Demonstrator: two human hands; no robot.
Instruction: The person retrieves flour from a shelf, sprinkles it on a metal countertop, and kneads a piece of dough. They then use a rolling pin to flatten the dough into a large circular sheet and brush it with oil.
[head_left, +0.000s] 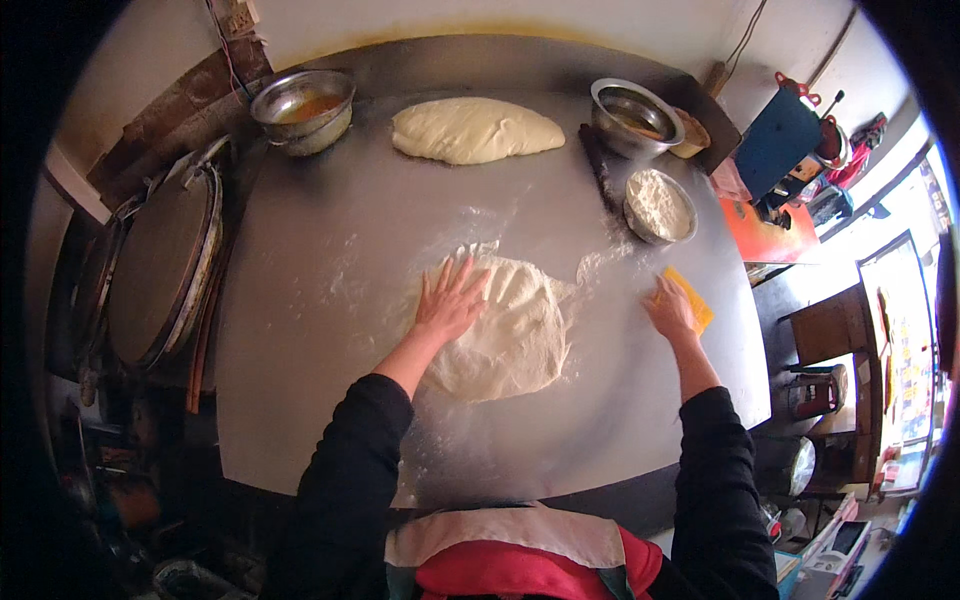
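On the metal worktop (322, 427) before me lies a floured, flattened mass of dough (510, 337). My left hand (450, 300) rests on its upper left edge, fingers spread, gripping nothing. Off to the right of the dough, my right hand (670, 307) is closed on a flat yellow scraper (691, 300) close to the worktop. A smooth, larger lump of dough (480, 131) sits at the back. Above my right hand stands a metal bowl of flour (660, 206), and loose flour is scattered around the dough.
Stacked metal bowls (304, 112) with orange contents stand at the back left. A metal bowl with dark liquid (637, 120) is at the back right, near a tan container (690, 133). Round griddle plates (161, 270) stand left of the worktop. Stools (817, 391) are to the right.
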